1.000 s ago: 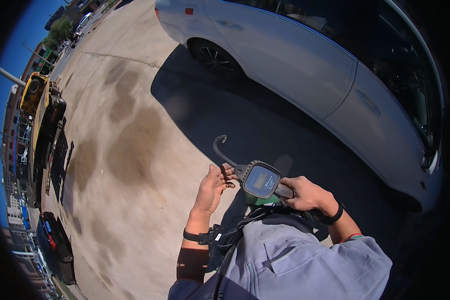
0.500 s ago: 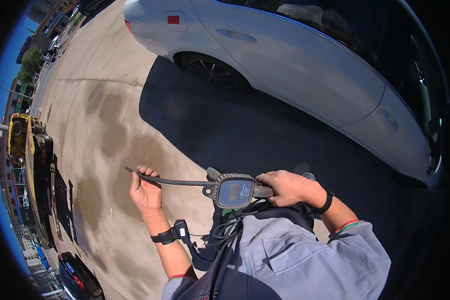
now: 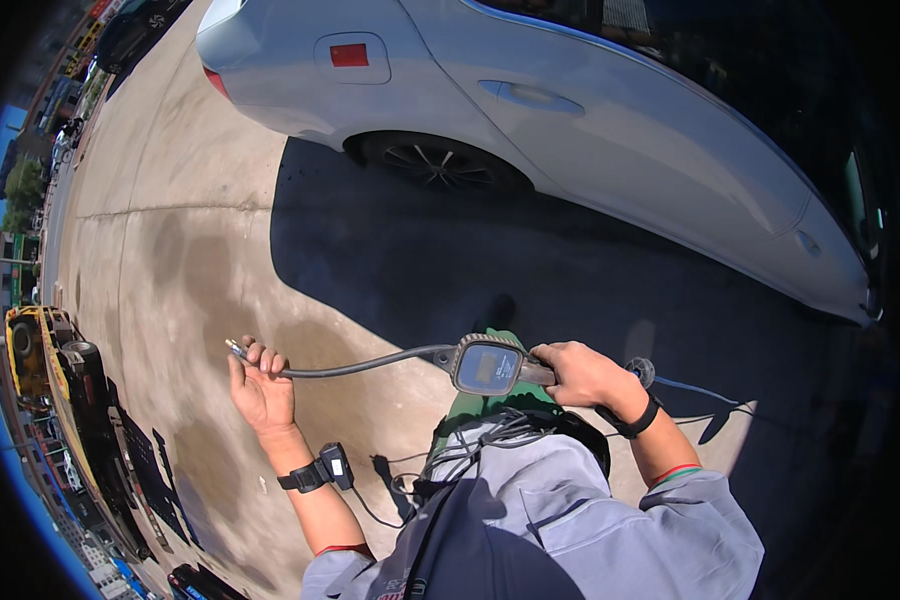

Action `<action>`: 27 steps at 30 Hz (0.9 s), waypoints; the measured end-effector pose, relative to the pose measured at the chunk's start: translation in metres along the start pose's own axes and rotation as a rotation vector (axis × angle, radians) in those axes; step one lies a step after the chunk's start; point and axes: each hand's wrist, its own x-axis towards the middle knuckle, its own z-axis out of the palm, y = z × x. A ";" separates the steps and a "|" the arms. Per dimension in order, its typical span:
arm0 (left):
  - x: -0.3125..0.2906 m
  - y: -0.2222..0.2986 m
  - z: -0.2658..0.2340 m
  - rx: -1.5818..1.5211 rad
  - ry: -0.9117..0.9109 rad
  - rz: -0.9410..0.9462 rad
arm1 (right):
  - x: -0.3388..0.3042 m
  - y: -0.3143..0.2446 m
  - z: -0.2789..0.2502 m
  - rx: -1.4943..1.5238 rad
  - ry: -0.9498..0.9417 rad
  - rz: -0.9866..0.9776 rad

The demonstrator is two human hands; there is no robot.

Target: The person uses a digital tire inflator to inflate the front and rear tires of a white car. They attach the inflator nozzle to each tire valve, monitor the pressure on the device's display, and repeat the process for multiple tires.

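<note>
Left hand (image 3: 262, 385) clamped on hose (image 3: 360, 365) tip, right hand (image 3: 582, 375) clamped on gauge (image 3: 486, 366) handle; hose stretched level between, wheel (image 3: 432, 165) ahead.

A tire inflator gauge (image 3: 487, 366), grey-bodied with a squarish screen facing up, is hanging level in mid-air. Its handle end at 3 o'clock is sitting inside the right hand (image 3: 582, 374). A thin dark hose (image 3: 365, 365) is stretching from its 9 o'clock side, sagging slightly, with the metal-tipped end (image 3: 235, 347) poking out of the left hand (image 3: 260, 388).
</note>
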 end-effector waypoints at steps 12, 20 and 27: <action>0.101 0.085 -0.054 0.436 0.371 0.075 | 0.244 0.020 0.077 -0.059 -0.173 -0.078; 0.314 -0.133 -0.173 1.281 0.526 -0.168 | 0.357 0.158 0.149 -0.003 -0.256 0.369; 0.481 -0.379 -0.322 2.183 -0.589 0.184 | 0.429 0.314 0.229 -0.232 -0.059 0.307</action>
